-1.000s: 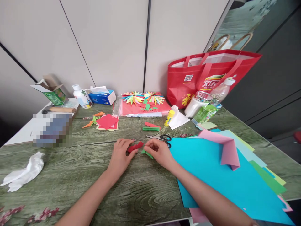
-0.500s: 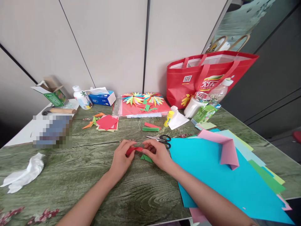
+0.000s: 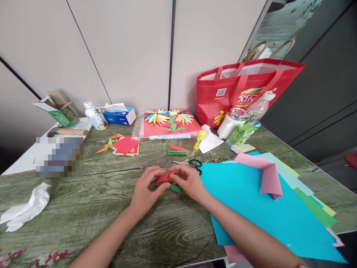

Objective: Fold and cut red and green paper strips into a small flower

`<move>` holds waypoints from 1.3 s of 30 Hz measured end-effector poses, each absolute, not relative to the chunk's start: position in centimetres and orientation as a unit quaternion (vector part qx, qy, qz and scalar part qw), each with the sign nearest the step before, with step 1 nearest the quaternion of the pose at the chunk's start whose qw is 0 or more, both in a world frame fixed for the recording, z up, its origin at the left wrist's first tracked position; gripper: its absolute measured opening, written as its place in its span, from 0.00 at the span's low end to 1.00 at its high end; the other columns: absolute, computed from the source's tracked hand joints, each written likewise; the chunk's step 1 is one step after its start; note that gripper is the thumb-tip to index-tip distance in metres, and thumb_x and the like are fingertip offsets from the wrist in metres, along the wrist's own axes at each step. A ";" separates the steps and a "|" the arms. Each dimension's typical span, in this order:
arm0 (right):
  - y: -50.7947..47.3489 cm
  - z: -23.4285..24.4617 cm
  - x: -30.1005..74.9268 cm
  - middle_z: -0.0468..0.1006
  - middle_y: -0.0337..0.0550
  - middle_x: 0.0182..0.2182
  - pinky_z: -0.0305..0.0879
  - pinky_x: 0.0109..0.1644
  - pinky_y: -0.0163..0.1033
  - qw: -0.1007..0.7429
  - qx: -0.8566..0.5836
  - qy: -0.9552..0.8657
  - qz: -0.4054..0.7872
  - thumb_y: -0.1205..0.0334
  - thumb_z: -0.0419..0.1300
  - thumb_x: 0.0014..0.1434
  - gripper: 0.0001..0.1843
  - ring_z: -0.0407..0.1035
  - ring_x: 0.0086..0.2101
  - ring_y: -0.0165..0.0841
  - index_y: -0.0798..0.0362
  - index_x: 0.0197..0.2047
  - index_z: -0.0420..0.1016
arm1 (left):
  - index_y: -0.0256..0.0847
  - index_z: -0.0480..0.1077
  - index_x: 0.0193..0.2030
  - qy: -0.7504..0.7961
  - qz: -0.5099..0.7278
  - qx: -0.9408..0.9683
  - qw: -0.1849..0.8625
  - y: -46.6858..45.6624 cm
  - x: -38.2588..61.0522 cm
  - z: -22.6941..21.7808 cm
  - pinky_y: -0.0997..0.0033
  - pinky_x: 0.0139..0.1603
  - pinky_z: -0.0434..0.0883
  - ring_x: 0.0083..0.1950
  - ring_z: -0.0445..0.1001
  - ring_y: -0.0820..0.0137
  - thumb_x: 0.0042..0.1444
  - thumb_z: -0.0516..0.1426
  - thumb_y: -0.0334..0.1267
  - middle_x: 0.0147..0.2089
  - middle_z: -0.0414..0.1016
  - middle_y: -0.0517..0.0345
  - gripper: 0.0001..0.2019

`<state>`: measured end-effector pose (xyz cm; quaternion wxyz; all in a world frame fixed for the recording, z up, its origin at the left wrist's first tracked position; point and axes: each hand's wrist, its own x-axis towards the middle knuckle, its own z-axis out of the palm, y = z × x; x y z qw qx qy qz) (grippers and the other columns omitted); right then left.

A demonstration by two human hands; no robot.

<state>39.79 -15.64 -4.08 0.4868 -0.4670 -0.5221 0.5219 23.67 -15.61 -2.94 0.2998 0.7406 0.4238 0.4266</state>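
Over the middle of the table, a small folded piece of red paper [image 3: 164, 178] is between my two hands. My right hand [image 3: 188, 183] pinches its right end between thumb and fingers. At its left end is my left hand [image 3: 147, 190], fingers curled behind the paper and thumb along its near side. A folded green paper piece [image 3: 175, 188] lies on the table just below my right fingers, partly hidden. Black-handled scissors [image 3: 192, 163] rest right behind my right hand. Beyond them are a red strip [image 3: 180, 149] and a green strip [image 3: 178, 153].
A large blue sheet [image 3: 251, 201] under my right forearm tops several coloured papers. A yellow glue stick [image 3: 199, 140] stands behind the scissors. Further back are a red bag [image 3: 217, 96], paper stars [image 3: 157, 116] and a tissue box [image 3: 118, 116]. Red paper squares [image 3: 126, 145] lie left.
The red paper has shifted slightly right and shows more of its face. My left thumb has moved right along its near edge, and my right fingers have closed over its right end.
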 end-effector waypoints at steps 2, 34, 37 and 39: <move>-15.7 -3.9 39.9 0.74 0.40 0.24 0.64 0.26 0.33 0.482 -0.468 -0.544 0.503 0.58 0.60 0.48 0.09 0.65 0.22 0.27 0.54 0.31 0.72 | 0.41 0.70 0.40 0.467 0.407 0.698 0.359 -15.6 23.8 -2.6 0.65 0.44 0.69 0.42 0.72 0.66 0.50 0.56 0.37 0.39 0.75 0.53 0.09; -16.1 -3.2 40.0 0.75 0.40 0.21 0.66 0.27 0.30 0.413 -0.388 -0.317 0.761 0.51 0.64 0.44 0.16 0.69 0.21 0.25 0.58 0.23 0.71 | 0.37 0.67 0.23 0.487 0.367 0.566 0.555 -15.9 24.1 -1.7 0.77 0.22 0.65 0.20 0.71 0.73 0.46 0.58 0.41 0.20 0.74 0.60 0.09; -16.1 -3.3 40.2 0.76 0.39 0.21 0.65 0.27 0.29 0.402 -0.379 -0.319 0.770 0.57 0.68 0.39 0.14 0.68 0.21 0.23 0.58 0.23 0.72 | 0.37 0.67 0.23 0.480 0.365 0.566 0.562 -16.1 24.3 -1.4 0.76 0.23 0.66 0.20 0.70 0.74 0.47 0.58 0.41 0.19 0.73 0.61 0.09; -16.2 -3.2 40.3 0.75 0.38 0.20 0.64 0.25 0.29 0.406 -0.388 -0.356 0.747 0.60 0.69 0.37 0.13 0.66 0.19 0.22 0.59 0.24 0.73 | 0.37 0.67 0.23 0.476 0.361 0.570 0.563 -16.2 24.4 -1.3 0.77 0.23 0.65 0.20 0.69 0.75 0.47 0.58 0.40 0.19 0.72 0.61 0.09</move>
